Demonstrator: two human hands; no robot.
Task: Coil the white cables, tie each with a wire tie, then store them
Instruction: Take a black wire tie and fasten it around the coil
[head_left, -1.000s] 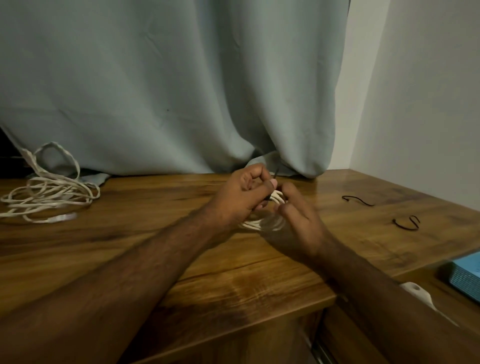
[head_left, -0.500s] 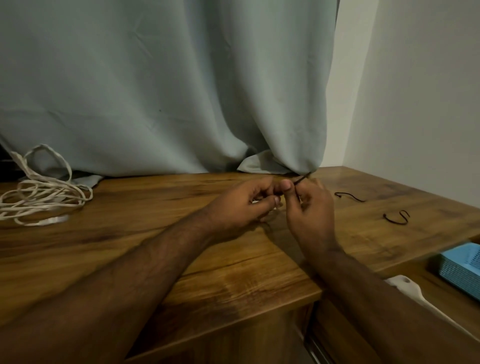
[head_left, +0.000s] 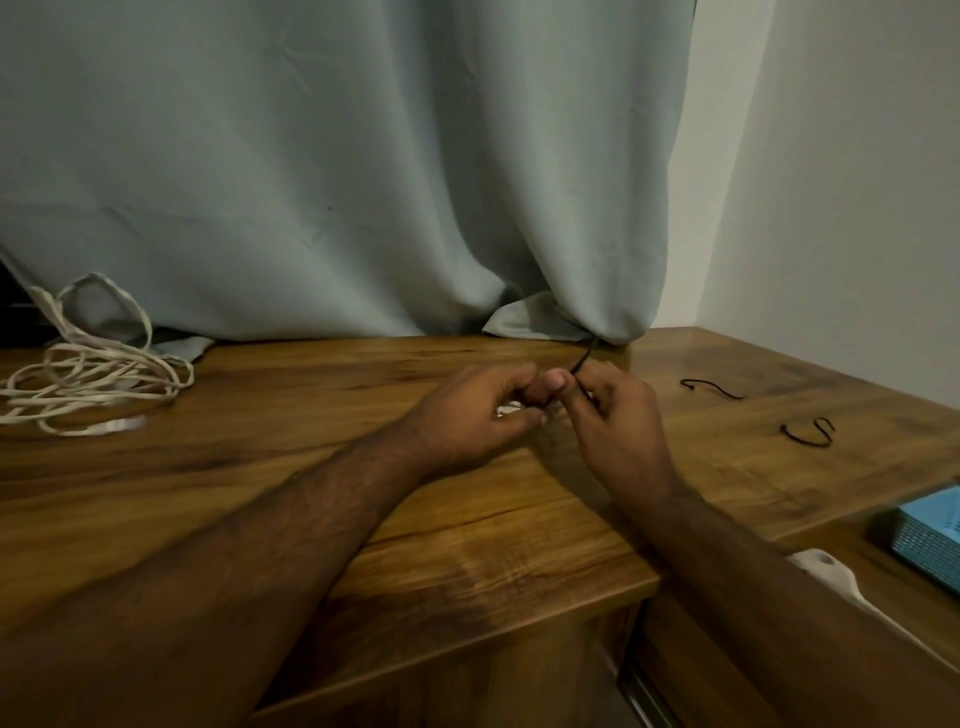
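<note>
At the middle of the wooden table (head_left: 311, 499), my left hand (head_left: 478, 415) grips a small white coiled cable (head_left: 511, 410), almost all of it hidden under the fingers. My right hand (head_left: 618, 415) meets it thumb to thumb and pinches a thin black wire tie (head_left: 583, 359) whose free end sticks up and away. A loose tangle of white cable (head_left: 88, 379) lies at the far left by the curtain. Two spare black wire ties (head_left: 711, 388) (head_left: 808, 434) lie on the table to the right.
A grey curtain (head_left: 363, 182) hangs down to the table's back edge. On a lower surface at the right stand a blue basket (head_left: 930, 535) and a white object (head_left: 826, 566). A pale wall closes the right side.
My hands have drawn together over the coil, which showed a second ago and is now mostly covered. The tie's free end now points up and away from my right hand.
</note>
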